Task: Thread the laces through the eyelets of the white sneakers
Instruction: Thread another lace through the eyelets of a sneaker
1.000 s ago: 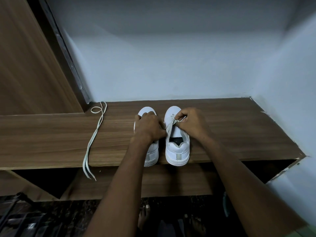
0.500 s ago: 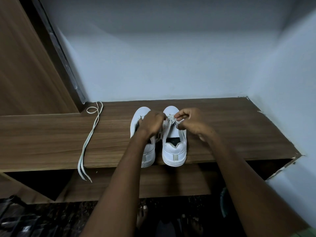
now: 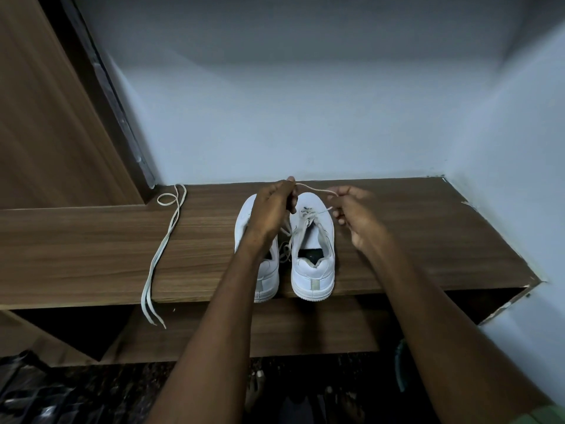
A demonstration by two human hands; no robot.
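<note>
Two white sneakers stand side by side on a wooden shelf (image 3: 91, 240), heels toward me. The right sneaker (image 3: 312, 261) has a lace (image 3: 315, 188) partly threaded through its front eyelets. My left hand (image 3: 272, 209) is raised over the left sneaker (image 3: 266, 273) and pinches one end of that lace above the toes. My right hand (image 3: 354, 215) pinches the lace near the right sneaker's eyelets. The lace stretches between both hands. A second loose lace (image 3: 165, 243) lies on the shelf to the left, its ends hanging over the front edge.
A pale wall (image 3: 305, 117) closes the shelf at the back and right. A wooden panel (image 3: 46, 117) stands at the left. A lower shelf (image 3: 275, 332) sits under the top one. My bare feet (image 3: 256, 393) show on the dark floor below.
My left hand has risen and moved forward, drawing the lace end up and out over the toes. My right hand shifted right, and the lace now runs taut between them.
</note>
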